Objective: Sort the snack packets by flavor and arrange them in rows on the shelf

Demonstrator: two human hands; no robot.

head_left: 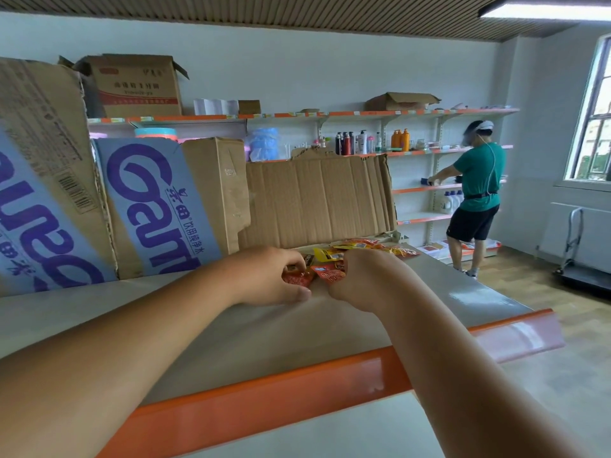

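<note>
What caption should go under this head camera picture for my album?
Left hand and right hand hold red snack packets on the grey shelf beside cardboard boxes.

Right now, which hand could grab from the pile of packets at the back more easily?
Probably the right hand: the pile lies just beyond it. The left hand is farther and would cross over. Each pinches a red packet.

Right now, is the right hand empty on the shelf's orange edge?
No: the right hand pinches an orange packet back on the shelf; the left hand pinches a red packet.
</note>
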